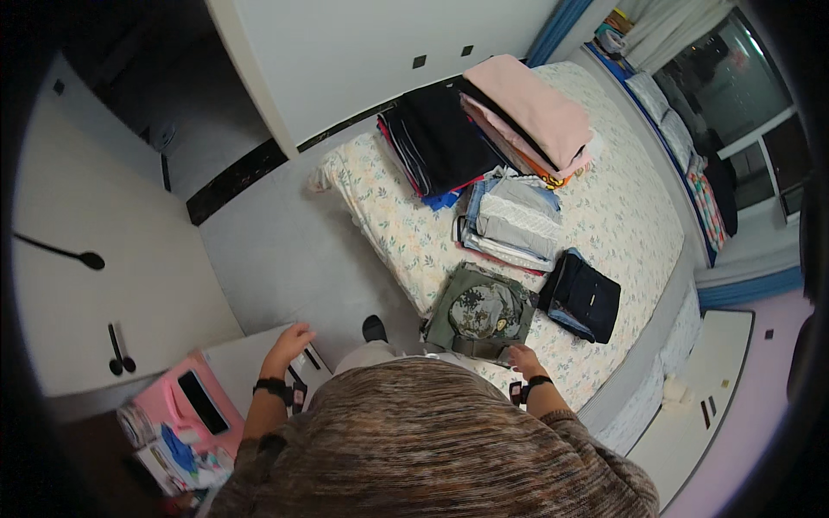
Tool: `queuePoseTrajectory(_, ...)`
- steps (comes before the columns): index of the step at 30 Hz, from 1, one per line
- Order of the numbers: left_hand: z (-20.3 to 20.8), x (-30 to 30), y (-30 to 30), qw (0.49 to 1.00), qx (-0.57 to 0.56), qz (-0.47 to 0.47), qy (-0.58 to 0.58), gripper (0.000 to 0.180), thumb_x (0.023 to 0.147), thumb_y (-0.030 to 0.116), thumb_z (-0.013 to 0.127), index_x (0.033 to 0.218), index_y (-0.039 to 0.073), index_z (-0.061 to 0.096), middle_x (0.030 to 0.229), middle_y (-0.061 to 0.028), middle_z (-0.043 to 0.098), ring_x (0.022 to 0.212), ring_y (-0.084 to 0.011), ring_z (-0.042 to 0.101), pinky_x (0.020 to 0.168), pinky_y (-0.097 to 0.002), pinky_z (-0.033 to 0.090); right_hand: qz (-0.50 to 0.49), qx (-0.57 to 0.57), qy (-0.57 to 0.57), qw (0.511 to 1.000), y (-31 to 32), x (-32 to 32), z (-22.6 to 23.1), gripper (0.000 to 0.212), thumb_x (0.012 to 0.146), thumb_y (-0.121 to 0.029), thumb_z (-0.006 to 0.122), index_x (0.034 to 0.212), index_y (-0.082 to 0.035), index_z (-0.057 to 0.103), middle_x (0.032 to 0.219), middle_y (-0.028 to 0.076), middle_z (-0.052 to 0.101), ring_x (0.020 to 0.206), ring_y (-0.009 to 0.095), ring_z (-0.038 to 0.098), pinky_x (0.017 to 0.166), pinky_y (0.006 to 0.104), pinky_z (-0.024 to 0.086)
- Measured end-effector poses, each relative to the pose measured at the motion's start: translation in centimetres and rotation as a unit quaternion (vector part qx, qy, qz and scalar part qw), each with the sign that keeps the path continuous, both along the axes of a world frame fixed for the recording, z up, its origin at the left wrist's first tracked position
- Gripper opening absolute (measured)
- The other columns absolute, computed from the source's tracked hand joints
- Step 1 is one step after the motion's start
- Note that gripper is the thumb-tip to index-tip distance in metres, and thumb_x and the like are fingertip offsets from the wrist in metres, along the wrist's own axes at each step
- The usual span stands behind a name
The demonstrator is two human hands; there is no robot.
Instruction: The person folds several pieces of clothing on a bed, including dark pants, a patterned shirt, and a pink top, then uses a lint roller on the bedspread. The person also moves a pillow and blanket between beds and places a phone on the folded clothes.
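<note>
Left of the camouflage garment (480,309), the left hand (289,347) hovers, finger spacing unclear; the right hand (524,359) touches its near right corner, fingers' grip unclear; it lies on the bed (635,203), perhaps unfinished; right of it the dark bundle (585,298), beyond it the grey stack (516,217) and black stack (445,138) look folded

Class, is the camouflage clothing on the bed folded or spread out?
Folded: the camouflage clothing lies in a compact, squarish bundle on the bed, by the right hand.
</note>
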State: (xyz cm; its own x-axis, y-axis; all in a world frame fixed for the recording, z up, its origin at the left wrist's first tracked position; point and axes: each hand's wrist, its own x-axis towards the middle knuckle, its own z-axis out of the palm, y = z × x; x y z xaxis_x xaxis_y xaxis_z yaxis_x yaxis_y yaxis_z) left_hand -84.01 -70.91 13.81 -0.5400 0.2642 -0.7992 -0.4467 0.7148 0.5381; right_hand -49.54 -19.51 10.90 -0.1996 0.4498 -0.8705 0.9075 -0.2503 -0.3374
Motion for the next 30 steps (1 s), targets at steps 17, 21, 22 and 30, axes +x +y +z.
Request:
queuePoseTrajectory(17,9.5,-17.3,4.3,0.992,0.095,0.009,0.085,0.052,0.09,0.028,0.06,0.132,0.001,0.046,0.124,-0.0104,0.055,0.114,-0.0213,0.052,0.096,-0.033,0.041,0.165,-0.031,-0.155,0.974,0.5,-17.8,-2.1,0.036,0.097,-0.028,0.044,0.123,-0.006,0.055,0.118,0.014,0.058,0.104,0.031,0.057,0.087,0.0452,0.05)
queuePoseTrajectory(21,13.0,-23.4,6.7,0.988,0.099,0.038,0.114,0.049,0.091,0.024,0.059,0.132,0.001,0.045,0.126,-0.0127,0.054,0.116,-0.0217,0.051,0.098,-0.0333,0.04,0.389,0.079,-0.12,0.91,1.4,-24.0,-3.2,0.028,0.095,-0.021,0.048,0.116,-0.005,0.058,0.117,0.014,0.058,0.103,0.032,0.057,0.087,0.0428,0.05)
queuePoseTrajectory(22,13.5,-24.7,7.2,0.986,0.104,0.042,0.119,0.049,0.091,0.023,0.058,0.132,0.0,0.045,0.126,-0.0132,0.054,0.116,-0.0215,0.051,0.098,-0.0336,0.04,0.539,0.117,-0.098,0.828,2.3,-26.2,-3.9,0.03,0.095,-0.021,0.048,0.118,-0.005,0.057,0.119,0.015,0.057,0.105,0.033,0.056,0.088,0.0428,0.05)
queuePoseTrajectory(30,12.9,-31.9,4.0,0.992,0.062,0.035,0.101,0.052,0.09,0.026,0.06,0.132,0.0,0.046,0.127,-0.0147,0.053,0.117,-0.0228,0.051,0.096,-0.0353,0.041,0.199,0.129,0.144,0.961,5.2,-40.6,-8.5,0.049,0.088,-0.04,0.055,0.118,-0.002,0.059,0.118,0.022,0.059,0.108,0.038,0.057,0.091,0.0441,0.045)
